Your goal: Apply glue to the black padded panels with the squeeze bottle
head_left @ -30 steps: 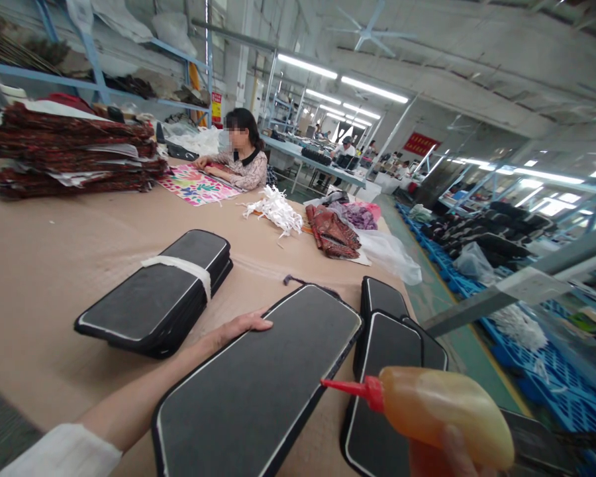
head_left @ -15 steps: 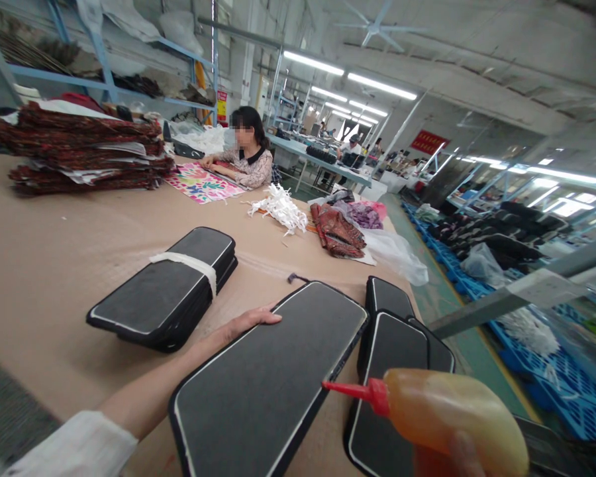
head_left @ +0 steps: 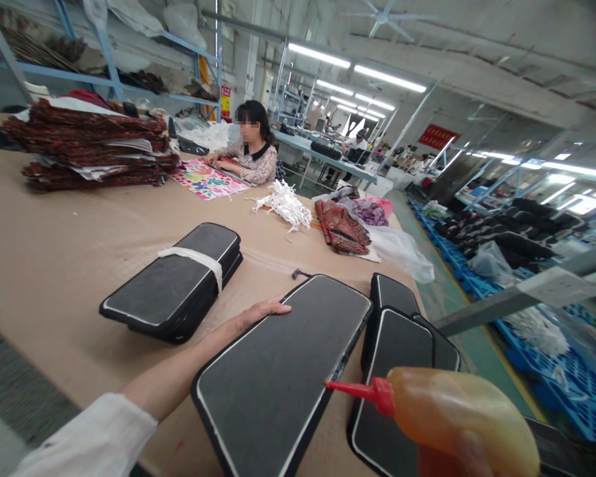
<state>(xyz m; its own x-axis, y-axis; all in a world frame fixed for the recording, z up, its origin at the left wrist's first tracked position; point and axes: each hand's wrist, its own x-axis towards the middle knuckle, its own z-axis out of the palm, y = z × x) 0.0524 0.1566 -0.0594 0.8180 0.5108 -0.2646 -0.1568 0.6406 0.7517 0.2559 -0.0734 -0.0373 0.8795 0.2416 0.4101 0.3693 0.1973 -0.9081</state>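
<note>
A strapped stack of black panels [head_left: 171,291], folded patterned fabric [head_left: 92,146] and white strips [head_left: 284,203] lie on the table [head_left: 54,265].

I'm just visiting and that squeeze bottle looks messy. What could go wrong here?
The bottle in the right hand points its red nozzle over the edge of the black panel; a drip could land on the panel's face or the brown table. The left hand rests only on the panel's far edge, so it might slide. More panels lie right beside it and could get smeared.
</note>
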